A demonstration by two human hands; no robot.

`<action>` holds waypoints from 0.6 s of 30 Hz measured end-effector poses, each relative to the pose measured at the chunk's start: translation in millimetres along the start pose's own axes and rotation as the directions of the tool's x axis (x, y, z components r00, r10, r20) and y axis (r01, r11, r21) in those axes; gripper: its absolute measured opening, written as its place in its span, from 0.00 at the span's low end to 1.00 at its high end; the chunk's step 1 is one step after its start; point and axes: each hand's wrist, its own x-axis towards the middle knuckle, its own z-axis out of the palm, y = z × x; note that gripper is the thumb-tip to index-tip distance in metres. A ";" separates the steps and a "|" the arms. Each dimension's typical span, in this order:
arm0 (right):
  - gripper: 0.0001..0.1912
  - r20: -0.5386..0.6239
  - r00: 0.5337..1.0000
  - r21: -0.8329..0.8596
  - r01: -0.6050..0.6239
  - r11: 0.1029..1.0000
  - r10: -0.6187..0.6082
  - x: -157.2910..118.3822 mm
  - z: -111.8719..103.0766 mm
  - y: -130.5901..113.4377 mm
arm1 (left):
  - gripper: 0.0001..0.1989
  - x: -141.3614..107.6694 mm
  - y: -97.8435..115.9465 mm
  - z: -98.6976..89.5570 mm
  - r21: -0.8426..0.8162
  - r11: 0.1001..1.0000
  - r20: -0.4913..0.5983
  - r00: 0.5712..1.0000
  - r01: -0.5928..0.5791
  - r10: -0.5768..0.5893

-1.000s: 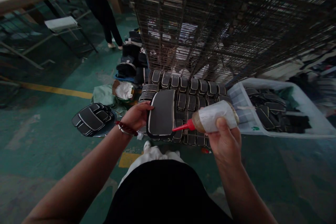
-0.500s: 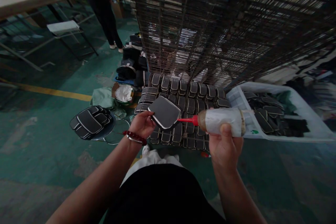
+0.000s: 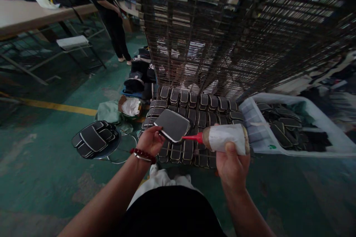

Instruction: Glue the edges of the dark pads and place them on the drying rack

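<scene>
My left hand (image 3: 151,141) pinches the left edge of a dark flat panel (image 3: 172,125) with a pale edge and rounded corners. In my right hand (image 3: 233,164) lies a glue bottle (image 3: 226,137) on its side, wrapped in white, with a red nozzle (image 3: 193,138) pointing left. The nozzle tip is at the panel's lower right edge; whether it touches I cannot tell. Below and behind, rows of similar dark pale-edged pieces (image 3: 188,150) lie on a wire rack. More such pieces (image 3: 94,137) are piled on a round stool at the left.
A white plastic bin (image 3: 280,150) with dark pieces stands at the right. Tall wire racks (image 3: 222,37) rise ahead. Bags and dark bundles (image 3: 136,79) lie on the floor left of the racks. A person (image 3: 111,18) stands near a table (image 3: 25,16) at the back left.
The nozzle tip has moved left and down along the panel's edge, and the bottle has shifted the same way. The panel has turned slightly. The camera view has tilted up a little.
</scene>
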 end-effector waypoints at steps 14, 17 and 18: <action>0.22 -0.045 0.890 0.229 -0.433 0.872 0.454 -5.5 -2.1 19.1 | 0.13 23.6 2.1 -3.1 -0.089 0.994 -0.028 0.998 -0.058 0.056; 0.23 -0.047 0.782 0.413 -0.551 0.726 0.621 7.6 -8.5 15.3 | 0.14 38.5 3.6 -3.9 -0.125 0.986 -0.049 0.993 -0.111 0.106; 0.25 -0.059 0.772 0.458 -0.542 0.704 0.633 15.8 -12.3 11.0 | 0.15 43.5 4.0 -4.2 -0.134 0.983 -0.057 0.991 -0.127 0.121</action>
